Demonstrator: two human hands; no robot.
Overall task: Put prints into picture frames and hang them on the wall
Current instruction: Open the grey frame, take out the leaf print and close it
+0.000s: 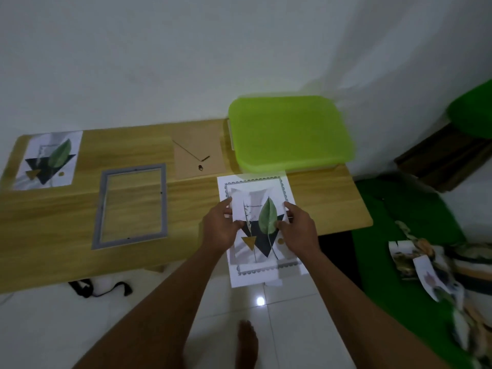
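Got my left hand (218,227) and right hand (300,228) pinching the leaf print (262,227) by both edges, gray frame (132,206) off left.

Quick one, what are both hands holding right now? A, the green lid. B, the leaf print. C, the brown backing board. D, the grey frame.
B: the left hand and right hand pinch the leaf print by its side edges, while the grey frame lies empty on the table.
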